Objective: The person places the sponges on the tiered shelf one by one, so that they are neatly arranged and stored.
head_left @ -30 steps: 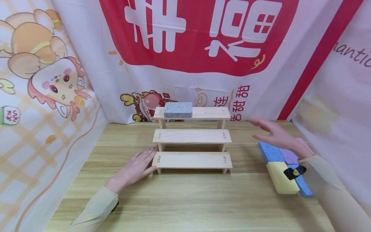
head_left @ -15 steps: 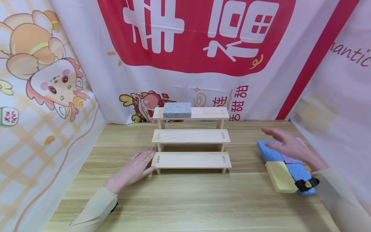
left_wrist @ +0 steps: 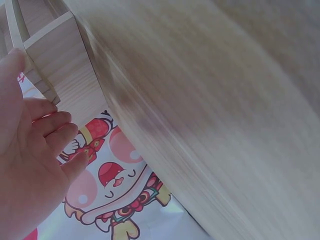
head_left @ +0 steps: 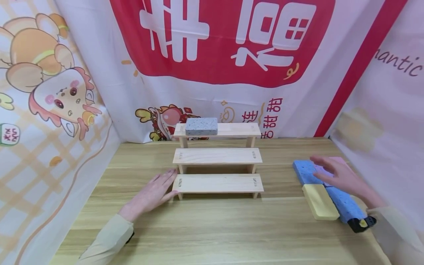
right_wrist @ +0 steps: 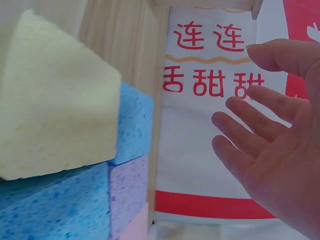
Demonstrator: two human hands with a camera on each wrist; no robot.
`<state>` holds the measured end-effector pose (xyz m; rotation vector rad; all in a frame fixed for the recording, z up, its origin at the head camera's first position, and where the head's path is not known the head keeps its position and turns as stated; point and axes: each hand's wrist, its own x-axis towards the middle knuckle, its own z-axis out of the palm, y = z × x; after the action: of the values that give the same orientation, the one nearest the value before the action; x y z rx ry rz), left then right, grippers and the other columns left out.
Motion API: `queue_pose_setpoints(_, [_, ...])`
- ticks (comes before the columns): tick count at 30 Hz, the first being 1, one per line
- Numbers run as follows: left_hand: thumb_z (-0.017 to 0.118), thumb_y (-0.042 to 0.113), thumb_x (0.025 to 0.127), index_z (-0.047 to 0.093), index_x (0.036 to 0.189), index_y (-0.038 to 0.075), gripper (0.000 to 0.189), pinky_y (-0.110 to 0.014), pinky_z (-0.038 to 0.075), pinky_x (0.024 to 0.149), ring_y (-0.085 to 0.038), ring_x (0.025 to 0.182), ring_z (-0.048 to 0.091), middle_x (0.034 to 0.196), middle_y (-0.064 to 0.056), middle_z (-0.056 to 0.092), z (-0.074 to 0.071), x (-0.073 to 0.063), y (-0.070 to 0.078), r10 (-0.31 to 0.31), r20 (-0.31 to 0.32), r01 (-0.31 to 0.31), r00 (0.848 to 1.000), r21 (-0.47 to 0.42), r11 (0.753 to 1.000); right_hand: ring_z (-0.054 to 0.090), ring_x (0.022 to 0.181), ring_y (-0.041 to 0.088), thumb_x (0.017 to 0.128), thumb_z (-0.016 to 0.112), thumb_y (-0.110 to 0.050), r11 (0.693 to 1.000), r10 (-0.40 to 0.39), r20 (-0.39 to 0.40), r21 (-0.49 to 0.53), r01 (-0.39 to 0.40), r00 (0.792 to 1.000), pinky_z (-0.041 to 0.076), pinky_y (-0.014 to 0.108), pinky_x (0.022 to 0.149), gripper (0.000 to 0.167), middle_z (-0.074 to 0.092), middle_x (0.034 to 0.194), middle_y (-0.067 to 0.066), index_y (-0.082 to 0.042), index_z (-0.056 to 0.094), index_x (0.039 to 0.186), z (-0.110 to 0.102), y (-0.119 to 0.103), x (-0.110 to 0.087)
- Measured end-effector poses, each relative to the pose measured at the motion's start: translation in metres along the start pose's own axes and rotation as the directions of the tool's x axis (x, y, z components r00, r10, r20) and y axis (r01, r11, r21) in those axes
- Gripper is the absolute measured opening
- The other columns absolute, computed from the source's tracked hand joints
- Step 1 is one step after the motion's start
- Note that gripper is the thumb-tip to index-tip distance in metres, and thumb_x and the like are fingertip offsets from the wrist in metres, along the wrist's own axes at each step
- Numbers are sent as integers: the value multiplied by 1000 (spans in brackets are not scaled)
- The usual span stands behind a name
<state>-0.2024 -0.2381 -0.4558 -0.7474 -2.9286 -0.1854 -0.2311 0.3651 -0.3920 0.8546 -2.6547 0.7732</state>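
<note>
I monitor the left hand [head_left: 149, 193], unclenched, touching the wooden rack [head_left: 217, 183]; right of the rack, the right hand [head_left: 346, 180], released, hovers over sponges [head_left: 320, 202].

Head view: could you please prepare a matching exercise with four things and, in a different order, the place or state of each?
Things
1. grey sponge
2. yellow sponge
3. left hand
4. right hand

Places or states
A. in the air, holding nothing
B. at the left end of the lowest step
C. on the top step
D. lying beside a blue sponge

Pairs: 1-C, 2-D, 3-B, 4-A
</note>
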Motion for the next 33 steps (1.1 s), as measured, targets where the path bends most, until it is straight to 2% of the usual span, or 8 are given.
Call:
queue_pose_setpoints(5, [52, 48, 100, 33, 153, -1, 75, -56, 30, 122, -35, 147, 37, 159, -19, 34, 2, -1, 0, -5, 9, 5, 1000, -6, 1000, 41, 115, -25, 86, 74, -6, 998, 46, 10, 45, -46, 999, 35, -8, 93, 51, 62, 127, 14, 6, 57, 132, 4, 7, -17])
queue_pose_setpoints(10, [52, 48, 100, 33, 153, -2, 75, -56, 30, 122, -35, 147, 37, 159, -20, 34, 2, -1, 1, -10, 7, 10, 1000, -14, 1000, 39, 115, -28, 88, 73, -8, 988, 135, 21, 78, -136, 991, 31, -9, 92, 51, 54, 131, -12, 1, 55, 135, 5, 14, -30])
queue_pose_setpoints(12, [52, 48, 100, 33, 153, -2, 75, -56, 30, 122, -36, 147, 37, 159, -20, 34, 2, -1, 1, -13, 5, 13, 1000, -16, 1000, 37, 114, -29, 89, 72, -10, 982, 167, 25, 86, -168, 986, 31, -9, 91, 50, 57, 132, -8, 2, 55, 135, 5, 17, -35])
queue_pose_setpoints(17, [51, 49, 100, 33, 152, -2, 75, -56, 29, 122, -36, 146, 37, 160, -19, 32, 1, -1, 0, -11, 5, 11, 1000, -6, 1000, 32, 113, -32, 95, 66, -15, 963, 239, 69, 111, -245, 969, 29, -10, 89, 49, 55, 136, 29, 6, 51, 137, 3, 19, -48])
queue_pose_setpoints(24, [51, 49, 100, 32, 152, -2, 76, -56, 30, 122, -36, 146, 38, 160, -19, 32, 2, 0, -1, -5, 2, 5, 1000, 4, 1000, 27, 109, -35, 97, 64, -21, 941, 320, 112, 78, -329, 941, 30, -10, 86, 53, 53, 138, 33, 7, 48, 138, 1, 23, -65])
queue_pose_setpoints(29, [52, 48, 100, 33, 152, -2, 75, -56, 31, 121, -36, 146, 39, 159, -20, 33, 2, 0, -1, 3, -4, -3, 1000, 8, 1000, 31, 110, -34, 96, 65, -15, 946, 299, 40, 116, -302, 953, 31, -10, 87, 51, 50, 131, -31, 10, 48, 137, 5, 30, -80])
queue_pose_setpoints(31, [52, 48, 100, 33, 152, -3, 75, -56, 31, 121, -36, 145, 39, 159, -20, 33, 1, 0, -1, 4, -8, -4, 1000, 7, 1000, 32, 111, -33, 96, 65, -14, 945, 300, 21, 128, -300, 954, 30, -10, 87, 51, 38, 123, -41, 9, 48, 138, 5, 33, -86])
queue_pose_setpoints(33, [52, 48, 100, 33, 152, -3, 75, -56, 31, 121, -36, 145, 39, 159, -20, 33, 1, 0, -1, 5, -9, -5, 1000, 7, 1000, 32, 111, -33, 96, 65, -14, 941, 315, 17, 124, -314, 949, 30, -10, 88, 52, 45, 127, -32, 8, 47, 139, 5, 34, -91])
